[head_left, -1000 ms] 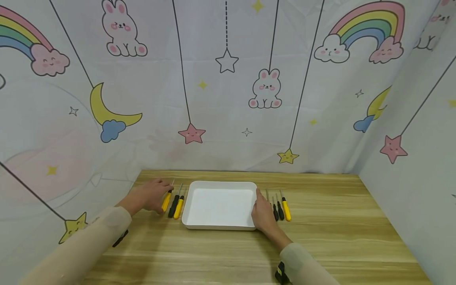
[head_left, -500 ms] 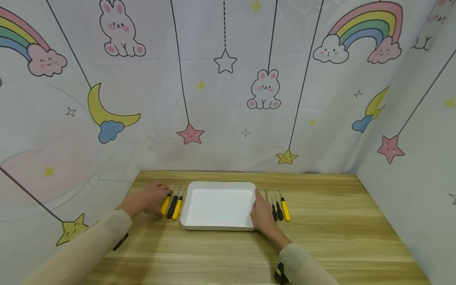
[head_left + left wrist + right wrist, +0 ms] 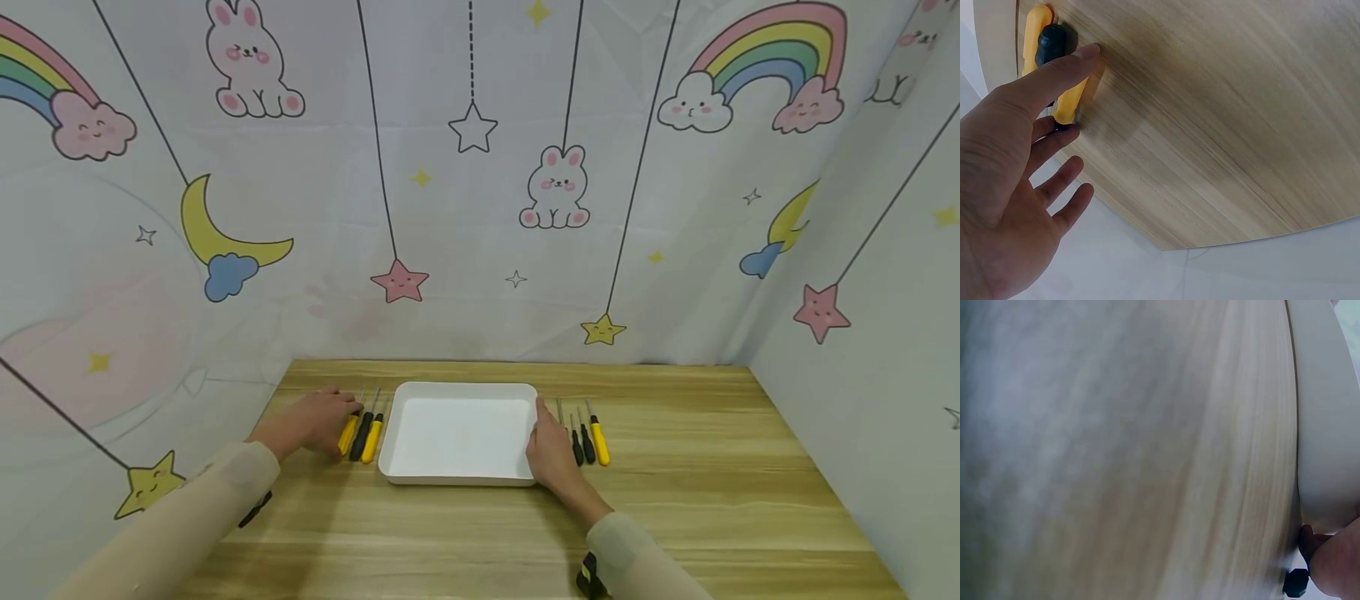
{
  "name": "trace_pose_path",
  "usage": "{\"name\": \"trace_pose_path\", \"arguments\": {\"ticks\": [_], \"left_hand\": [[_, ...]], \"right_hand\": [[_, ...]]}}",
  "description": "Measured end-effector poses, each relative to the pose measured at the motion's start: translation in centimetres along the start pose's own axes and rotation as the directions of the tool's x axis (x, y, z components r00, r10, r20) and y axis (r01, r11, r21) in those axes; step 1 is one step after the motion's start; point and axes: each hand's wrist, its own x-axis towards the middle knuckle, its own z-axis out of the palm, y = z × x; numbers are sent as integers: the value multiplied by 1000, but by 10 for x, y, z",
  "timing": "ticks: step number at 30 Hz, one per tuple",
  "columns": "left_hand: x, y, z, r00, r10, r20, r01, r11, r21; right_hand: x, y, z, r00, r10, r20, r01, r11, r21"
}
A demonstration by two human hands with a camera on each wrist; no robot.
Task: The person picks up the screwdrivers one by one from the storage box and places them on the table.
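A white rectangular tray (image 3: 461, 479) lies on the wooden table. My right hand (image 3: 553, 454) grips its right side, thumb over the rim; in the right wrist view the hand (image 3: 1335, 559) shows beside the tray wall (image 3: 1322, 419). Left of the tray, three screwdrivers stand in a row. My left hand (image 3: 318, 421) pinches the outermost yellow screwdriver (image 3: 348, 435) lengthwise, and in the left wrist view its thumb (image 3: 1063, 70) is at the butt while a fingertip meets the dark collar. A black screwdriver (image 3: 361, 437) and another yellow screwdriver (image 3: 372, 442) lie alongside.
Right of the tray lie several more screwdrivers, among them a black one (image 3: 587, 448) and a yellow one (image 3: 601, 443); my right hand partly hides the nearest. A printed cloth wall (image 3: 465, 325) rises behind the table (image 3: 420, 550), with more cloth at both sides.
My left hand has slid the outer yellow screwdriver slightly toward me. The right hand keeps its place on the tray, and the head view has shifted a little.
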Motion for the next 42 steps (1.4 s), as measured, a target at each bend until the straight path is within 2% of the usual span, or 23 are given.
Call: {"name": "trace_pose_path", "arguments": {"ticks": [11,20,29,35,42], "left_hand": [[-6,7,-7,999,-33,30,34,999,-35],[-6,6,-7,1000,-25,16,26,1000,-17],[-6,6,-6,998,-48,44,50,998,-49],[-5,4,-7,998,-34,50,36,999,-40],[-6,5,-7,998,-31,51,34,997,-70]], "right_hand": [[1,1,0,1000,5,7,-5,1000,-10],[1,-1,-2,1000,6,10,-6,1000,-9],[0,0,-1,1000,5,11,-5,1000,-2],[1,1,0,1000,13,18,-14,1000,7],[2,1,0,1000,10,13,-10,1000,4]]}}
